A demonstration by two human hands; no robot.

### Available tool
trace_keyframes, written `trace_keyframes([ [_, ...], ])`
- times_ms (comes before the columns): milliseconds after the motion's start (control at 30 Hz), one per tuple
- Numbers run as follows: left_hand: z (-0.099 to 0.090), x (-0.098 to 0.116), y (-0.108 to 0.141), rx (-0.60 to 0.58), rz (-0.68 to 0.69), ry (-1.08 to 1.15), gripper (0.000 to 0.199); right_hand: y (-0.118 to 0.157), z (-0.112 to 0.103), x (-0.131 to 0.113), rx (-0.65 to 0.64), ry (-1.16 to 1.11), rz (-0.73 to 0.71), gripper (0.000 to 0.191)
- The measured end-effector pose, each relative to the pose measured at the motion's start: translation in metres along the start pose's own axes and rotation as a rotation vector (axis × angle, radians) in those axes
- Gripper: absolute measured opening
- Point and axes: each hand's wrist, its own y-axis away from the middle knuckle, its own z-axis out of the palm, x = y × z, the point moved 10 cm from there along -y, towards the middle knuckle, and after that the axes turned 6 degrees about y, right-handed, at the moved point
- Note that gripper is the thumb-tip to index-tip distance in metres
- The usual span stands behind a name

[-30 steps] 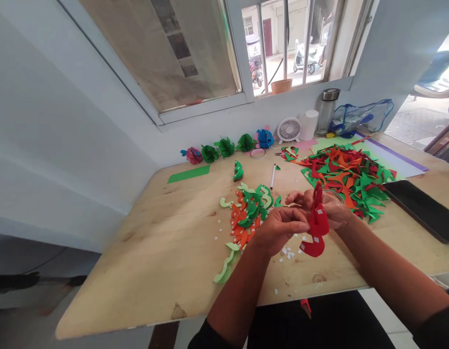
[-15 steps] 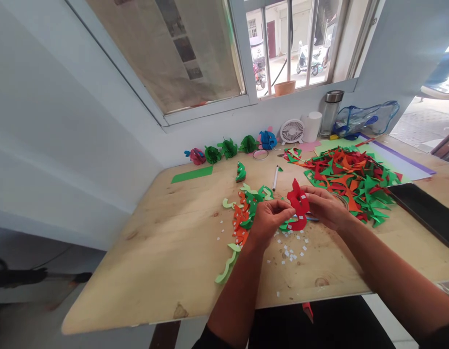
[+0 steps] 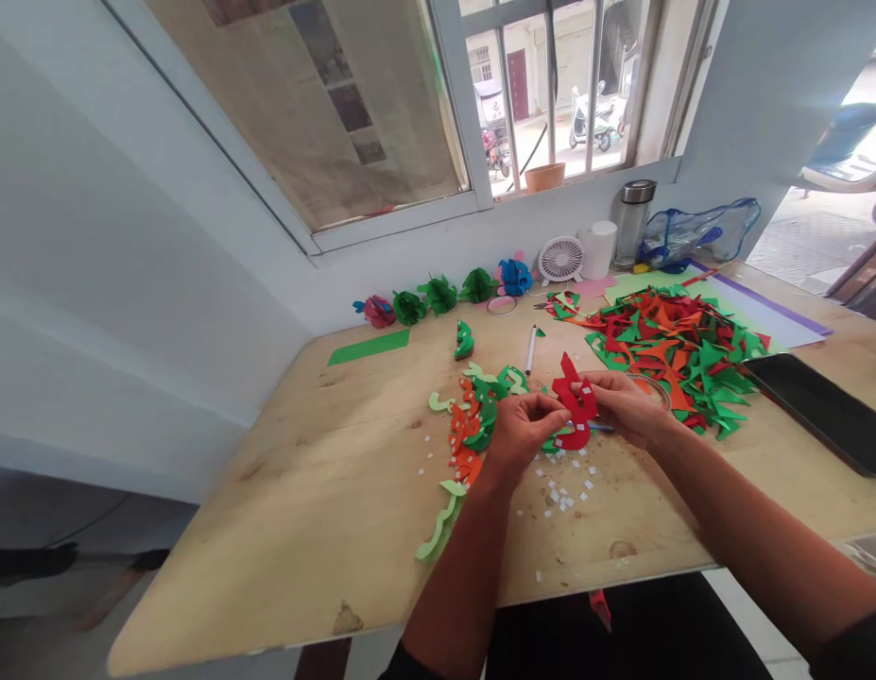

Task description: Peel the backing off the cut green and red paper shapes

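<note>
Near the front of the table: loose white squares are lying scattered.
Left hand: thumb and forefinger are meeting at the left side of a red paper cutout; whether they are gripping it cannot be told.
Right hand: fingers are pinching the cutout's right edge.
Cutout's place: it is hanging between both hands, above the tabletop.
Handling: it is probably weighing little, flexing easily and risking creases at its narrow bends.
Pale patches: possibly sticking to fingertips.
Best hold: the broad outer curves are offering a flat, light pinch, clear of patches.
Beyond: a pen is lying farther back.
</note>
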Motion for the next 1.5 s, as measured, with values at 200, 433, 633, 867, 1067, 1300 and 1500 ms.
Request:
trace_keyframes([
  [200, -0.003, 0.001, -0.001, 0.014, 0.041, -0.085, 0.013, -0.006, -0.012, 0.004, 0.091, 0.076, -0.035, 0.025],
  [433, -0.018, 0.003, -0.002, -0.007, -0.020, 0.176, 0.011, -0.011, -0.029, -0.003, 0.215, 0.164, -0.134, 0.023],
  [633, -0.020, -0.006, -0.003, 0.030, -0.118, 0.439, 0.019, -0.009, -0.015, -0.006, 0.152, 0.225, -0.131, 0.022],
  [867, -0.026, -0.012, -0.006, 0.105, -0.123, 0.365, 0.021, -0.006, 0.004, -0.011, 0.047, 0.238, -0.126, 0.020],
  [1067, -0.027, -0.013, -0.006, 0.123, -0.109, 0.301, 0.021, -0.006, 0.007, -0.013, 0.030, 0.269, -0.175, 0.019],
  [1300, -0.026, -0.014, -0.006, 0.164, -0.109, 0.266, 0.020, -0.004, 0.012, -0.017, 0.003, 0.288, -0.213, 0.016],
  [1500, -0.018, -0.009, -0.003, 0.147, -0.118, 0.306, 0.021, -0.005, 0.012, -0.016, 0.005, 0.301, -0.213, 0.017],
])
